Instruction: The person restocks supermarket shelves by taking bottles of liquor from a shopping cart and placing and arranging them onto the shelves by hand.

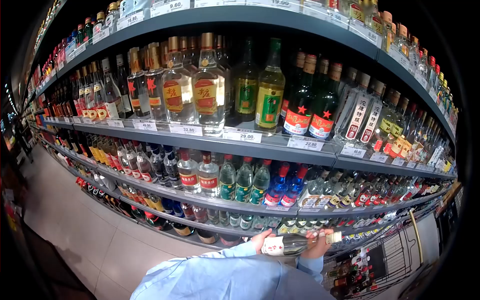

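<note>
Bottle [296, 245] lies nearly level before tiered shelves [240, 15] of liquor; a wire cart [395, 250] stands at right. My right hand [317, 243] grips its neck, my left hand [260, 241] its base end. White label [272, 245], red-marked; pale cap [334, 238] beyond the right hand.

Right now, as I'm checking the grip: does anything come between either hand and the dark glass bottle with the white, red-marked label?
Nothing visible does. The bare left hand touches the dark glass bottle directly at its base end, and the bare right hand wraps around its neck end.
</note>
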Demonstrator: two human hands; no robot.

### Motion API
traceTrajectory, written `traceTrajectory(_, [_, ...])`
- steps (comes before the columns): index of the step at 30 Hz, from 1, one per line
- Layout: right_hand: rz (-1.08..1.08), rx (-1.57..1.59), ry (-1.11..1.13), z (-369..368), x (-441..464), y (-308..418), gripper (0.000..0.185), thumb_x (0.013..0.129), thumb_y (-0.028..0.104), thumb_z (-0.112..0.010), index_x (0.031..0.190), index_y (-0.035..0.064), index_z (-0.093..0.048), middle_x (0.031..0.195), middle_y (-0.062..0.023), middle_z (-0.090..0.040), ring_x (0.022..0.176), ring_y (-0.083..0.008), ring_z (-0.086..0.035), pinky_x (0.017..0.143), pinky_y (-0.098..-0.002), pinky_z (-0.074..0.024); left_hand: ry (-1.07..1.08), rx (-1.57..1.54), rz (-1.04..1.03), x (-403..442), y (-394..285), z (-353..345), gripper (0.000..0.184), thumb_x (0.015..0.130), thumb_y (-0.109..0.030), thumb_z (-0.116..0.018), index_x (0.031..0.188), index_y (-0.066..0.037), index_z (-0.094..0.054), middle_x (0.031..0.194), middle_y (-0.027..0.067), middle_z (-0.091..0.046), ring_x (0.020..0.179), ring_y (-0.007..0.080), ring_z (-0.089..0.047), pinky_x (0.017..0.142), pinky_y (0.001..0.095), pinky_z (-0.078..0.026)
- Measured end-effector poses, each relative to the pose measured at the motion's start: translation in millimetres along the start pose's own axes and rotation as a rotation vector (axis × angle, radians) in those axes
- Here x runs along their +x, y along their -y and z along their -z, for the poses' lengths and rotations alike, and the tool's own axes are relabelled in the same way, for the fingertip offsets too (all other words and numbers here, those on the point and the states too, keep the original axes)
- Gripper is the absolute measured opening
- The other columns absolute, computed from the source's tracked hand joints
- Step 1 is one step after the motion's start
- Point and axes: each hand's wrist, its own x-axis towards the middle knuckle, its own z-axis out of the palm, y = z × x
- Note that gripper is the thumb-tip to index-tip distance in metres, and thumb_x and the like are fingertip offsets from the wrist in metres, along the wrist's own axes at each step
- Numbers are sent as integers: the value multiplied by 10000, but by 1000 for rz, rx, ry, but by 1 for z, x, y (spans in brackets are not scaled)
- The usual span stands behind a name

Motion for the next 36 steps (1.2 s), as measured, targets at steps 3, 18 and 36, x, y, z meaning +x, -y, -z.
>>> traceTrajectory(3, [136,31,33,-12,-16,-14,62,869,83,-444,831,85,-396,644,-35,-426,533,-138,-442,618,-346,-448,175,31,-5,1,-13,29,400,892,-441,-455,1027,-78,-553,970,99,-630,844,250,-623,757,435,-496])
traceTrajectory(18, [679,-88,634,-111,-58,94,155,938,186,-369,812,104,-334,674,-15,-459,670,-123,-482,792,-334,-354,572,170,-498,-149,-102,-96,279,934,-245,-389,900,-19,-549,845,78,-583,770,120,-562,706,252,-455])
traceTrajectory(36, [81,-105,554,-162,-93,-62,71,866,29,-413,840,74,-364,593,-54,-468,540,-164,-494,686,-368,-451,38,-288,-396,-139,-85,99,308,900,-328,-468,923,-35,-559,834,76,-595,773,197,-586,695,337,-479])
